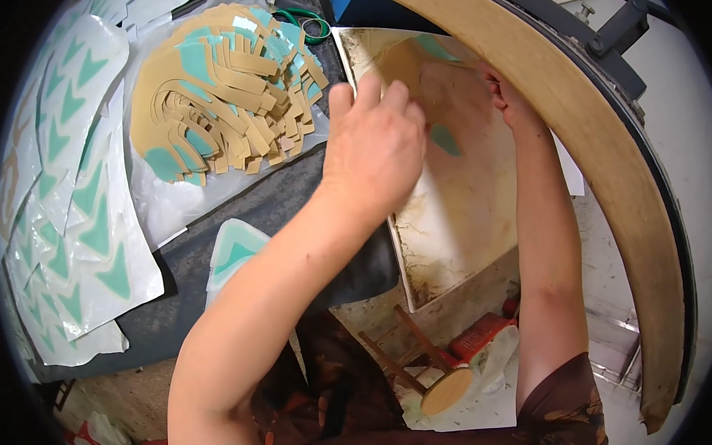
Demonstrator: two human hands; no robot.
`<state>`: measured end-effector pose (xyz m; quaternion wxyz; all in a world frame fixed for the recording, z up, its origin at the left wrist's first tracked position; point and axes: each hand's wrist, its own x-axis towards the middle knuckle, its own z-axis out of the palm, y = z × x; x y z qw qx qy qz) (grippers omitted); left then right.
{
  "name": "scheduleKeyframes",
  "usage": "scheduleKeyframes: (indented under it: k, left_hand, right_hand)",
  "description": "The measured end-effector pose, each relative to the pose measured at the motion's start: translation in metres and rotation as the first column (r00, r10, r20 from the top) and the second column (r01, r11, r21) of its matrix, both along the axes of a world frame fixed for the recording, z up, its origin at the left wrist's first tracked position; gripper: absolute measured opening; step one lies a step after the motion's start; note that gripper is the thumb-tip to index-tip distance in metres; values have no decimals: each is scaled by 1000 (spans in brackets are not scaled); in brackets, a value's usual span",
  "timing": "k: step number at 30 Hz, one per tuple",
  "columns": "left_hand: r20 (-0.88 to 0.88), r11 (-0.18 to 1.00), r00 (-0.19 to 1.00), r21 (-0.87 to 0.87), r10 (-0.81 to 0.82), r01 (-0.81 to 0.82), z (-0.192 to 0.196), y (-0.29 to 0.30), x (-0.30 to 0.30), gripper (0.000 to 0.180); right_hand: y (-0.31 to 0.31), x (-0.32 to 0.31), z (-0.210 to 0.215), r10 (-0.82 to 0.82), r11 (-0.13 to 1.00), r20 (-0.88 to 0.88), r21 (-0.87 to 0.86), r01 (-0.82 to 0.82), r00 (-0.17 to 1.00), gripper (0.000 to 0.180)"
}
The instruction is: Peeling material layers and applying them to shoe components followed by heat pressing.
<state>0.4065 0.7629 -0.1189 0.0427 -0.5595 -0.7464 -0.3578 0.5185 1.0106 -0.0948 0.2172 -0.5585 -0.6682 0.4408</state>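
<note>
A dark counter spans the left and centre of the view; a broad, curved wooden band bounds the right. White sheets bearing teal arrow shapes overlap along the counter's left side. The stained pale board lies between counter and band; it looks flat and stiff, best held by its rims. Left of it, a heap of tan and teal cut pieces rests on a plastic sheet. The left hand is over the board's left edge, fingers curled; the right hand is at the far edge, beside the band. Whether either hand's fingers grip anything cannot be told, their tips being hidden or blurred. A triangular teal piece lies near the left forearm. Smallest, a teal patch shows on the board just right of the left hand; probably thin, light and pliable, it would be best taken by its edge.
</note>
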Motion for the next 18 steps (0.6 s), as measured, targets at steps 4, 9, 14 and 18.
scheduleKeyframes:
  k: [4,9,14,18]
  left_hand:
    - [-94,997,993,35,70,-67,-11,20,-11,26]
    - [-162,996,986,-80,30,-44,-14,33,-18,29]
    - [-245,968,970,-244,6,-68,-14,30,-19,33]
    - [-289,962,957,-261,3,-81,-14,28,-19,35]
  right_hand:
    - [-5,-3,1,-2,1000,8,-22,2,1000,14]
    - [-5,-2,1,3,1000,15,-30,-3,1000,13]
    - [1,1,0,3,1000,14,-14,-3,1000,11]
    - [6,2,0,-10,1000,-5,11,10,1000,10]
